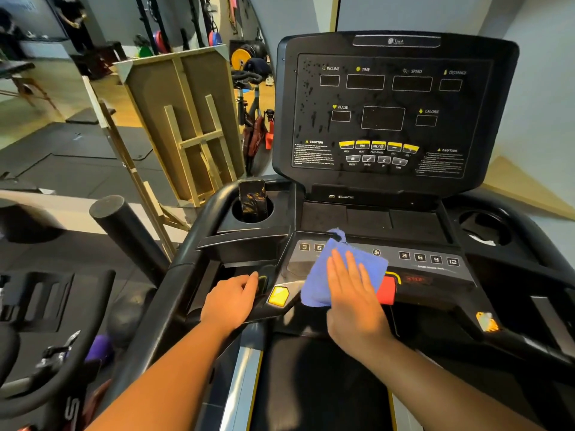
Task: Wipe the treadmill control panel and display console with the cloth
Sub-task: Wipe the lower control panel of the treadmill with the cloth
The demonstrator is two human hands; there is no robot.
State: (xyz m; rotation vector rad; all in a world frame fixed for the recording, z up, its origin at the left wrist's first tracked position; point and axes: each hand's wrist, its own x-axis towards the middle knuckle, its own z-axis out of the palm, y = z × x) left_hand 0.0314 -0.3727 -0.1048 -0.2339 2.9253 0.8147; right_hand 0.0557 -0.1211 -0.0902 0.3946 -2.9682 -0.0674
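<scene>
On the glossy black control panel (435, 275), the flat right hand (354, 287) presses a fuzzy blue cloth (323, 275).

Blue cloth (342, 272) flat on ctrl panel (435, 269)

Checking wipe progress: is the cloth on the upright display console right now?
No, the right hand presses the blue cloth flat on the lower control panel, below the display console.

The right hand (353, 287) is being held flat, palm down, fingers (337, 262) extended together and pointing far. The left hand (231, 301) is being kept curled, knuckles up, left of it. Both forearms are being reached forward, bare.
</scene>
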